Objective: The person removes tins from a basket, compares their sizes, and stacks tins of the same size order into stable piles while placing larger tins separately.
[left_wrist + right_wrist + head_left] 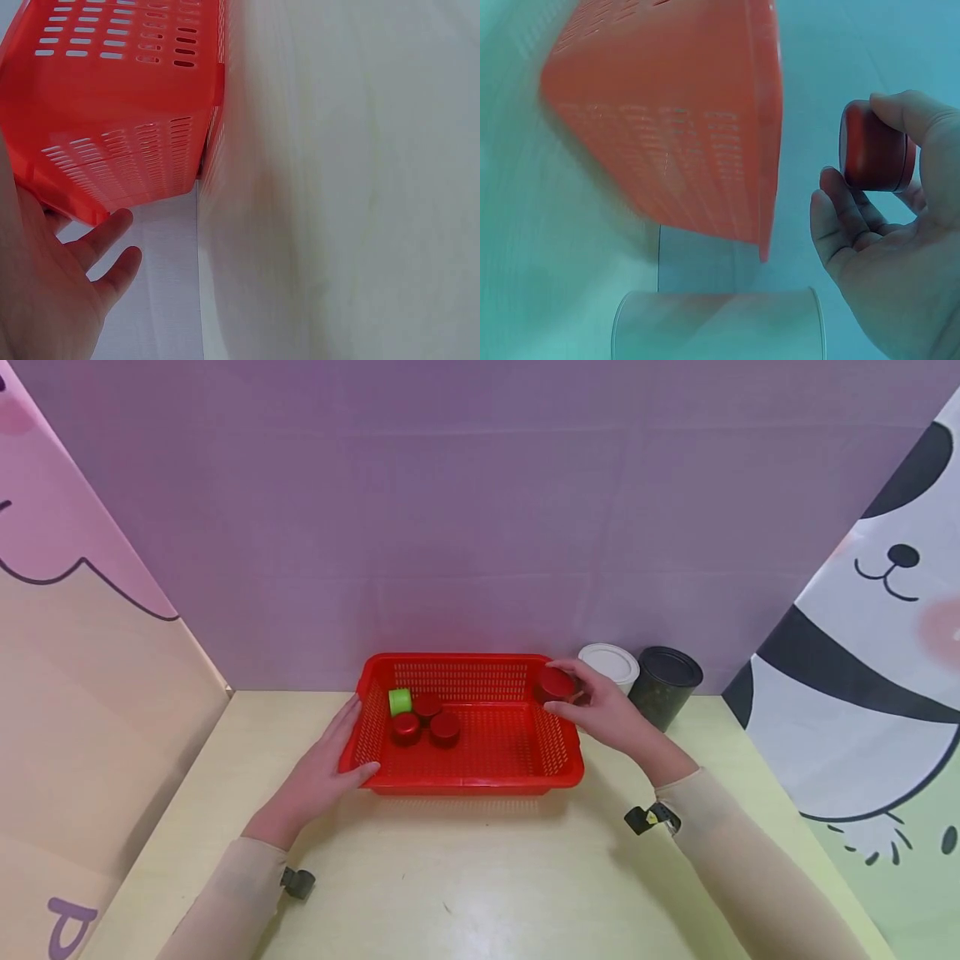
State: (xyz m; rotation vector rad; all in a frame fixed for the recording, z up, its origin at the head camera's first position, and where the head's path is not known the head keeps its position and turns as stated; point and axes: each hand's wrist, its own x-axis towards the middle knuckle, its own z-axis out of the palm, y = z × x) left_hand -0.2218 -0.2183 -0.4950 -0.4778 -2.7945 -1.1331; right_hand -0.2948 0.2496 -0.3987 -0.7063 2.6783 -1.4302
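Observation:
A red plastic basket (495, 783) with slotted walls stands on the table. My right hand (606, 714) pinches a small round red tin (555, 683) between thumb and fingers. In the right wrist view this tin (874, 146) is above the level of the basket's rim (769, 135). My left hand (322, 777) rests at the basket's left end, thumb over the front corner and fingers along the outside. Inside, toward the left, lie several red tins (445, 727) and a bright green round container (400, 702).
Behind my right hand stands a white lidded canister (609, 662), beside a dark canister (666, 681) with a black lid. A purple backdrop (450, 527) rises behind the table (465, 877). Printed panels flank both sides.

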